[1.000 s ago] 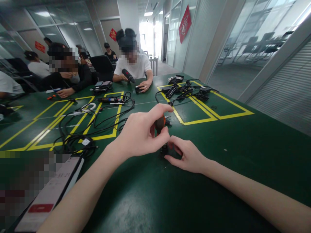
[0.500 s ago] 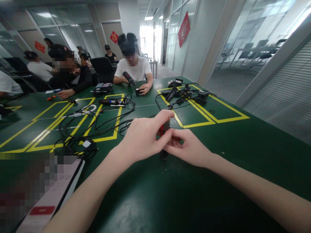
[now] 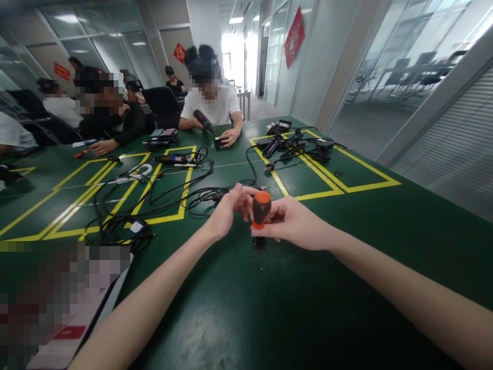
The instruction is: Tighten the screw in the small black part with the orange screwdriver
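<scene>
A short screwdriver with a black handle and orange ends stands upright in front of me. My right hand pinches it low on the handle, with the thumb across the near side at the orange collar. At its left is my left hand, turned on edge, fingers loosely curved and apart; whether a fingertip touches the handle behind I cannot tell. Below the handle a dark, shiny shape shows on the green table; I cannot make out what it is. The screwdriver's tip is hidden.
Black cables lie coiled beyond my left hand, more at the left. Dark devices and cords sit in yellow-taped outlines at the far right. A tablet-like screen is at the near left. Across the table a person holds a power drill.
My left hand has come off the top of the screwdriver and turned on edge at its left, baring the orange-topped handle. My right hand still grips it.
</scene>
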`<state>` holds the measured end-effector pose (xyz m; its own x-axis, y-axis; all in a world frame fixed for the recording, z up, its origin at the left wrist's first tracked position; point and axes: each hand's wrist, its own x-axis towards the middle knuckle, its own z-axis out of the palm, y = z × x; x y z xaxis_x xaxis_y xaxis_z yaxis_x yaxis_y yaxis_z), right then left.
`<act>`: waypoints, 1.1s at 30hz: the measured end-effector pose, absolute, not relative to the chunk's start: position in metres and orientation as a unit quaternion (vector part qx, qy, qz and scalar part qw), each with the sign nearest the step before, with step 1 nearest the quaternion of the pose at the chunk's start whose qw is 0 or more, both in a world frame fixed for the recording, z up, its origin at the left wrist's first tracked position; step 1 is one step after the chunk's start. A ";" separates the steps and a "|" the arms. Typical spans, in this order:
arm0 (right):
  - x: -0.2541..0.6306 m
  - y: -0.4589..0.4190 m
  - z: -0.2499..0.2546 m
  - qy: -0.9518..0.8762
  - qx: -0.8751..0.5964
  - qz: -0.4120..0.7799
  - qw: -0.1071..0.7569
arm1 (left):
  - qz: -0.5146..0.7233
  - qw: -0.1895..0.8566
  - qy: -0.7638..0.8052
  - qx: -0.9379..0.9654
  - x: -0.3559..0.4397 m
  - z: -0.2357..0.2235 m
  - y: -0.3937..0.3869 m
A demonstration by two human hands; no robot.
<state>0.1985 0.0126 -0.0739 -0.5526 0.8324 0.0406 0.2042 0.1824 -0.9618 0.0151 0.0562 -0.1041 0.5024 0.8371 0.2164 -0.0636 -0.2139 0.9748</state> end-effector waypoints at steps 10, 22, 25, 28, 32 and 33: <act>0.198 0.015 -0.074 -0.697 -0.317 0.582 0.274 | 0.300 0.748 0.271 0.526 0.030 -0.151 0.048; 0.197 0.014 -0.082 -0.716 -0.331 0.524 0.320 | 0.383 0.680 0.294 0.551 0.040 -0.163 0.040; 0.196 0.013 -0.080 -0.724 -0.329 0.506 0.335 | 0.405 0.656 0.314 0.554 0.040 -0.165 0.040; 0.195 0.011 -0.080 -0.717 -0.350 0.504 0.331 | 0.407 0.644 0.335 0.554 0.040 -0.166 0.041; 0.195 0.012 -0.082 -0.663 -0.369 0.548 0.353 | 0.394 0.647 0.342 0.556 0.040 -0.164 0.041; 0.195 0.013 -0.083 -0.654 -0.363 0.560 0.355 | 0.394 0.643 0.347 0.558 0.040 -0.163 0.040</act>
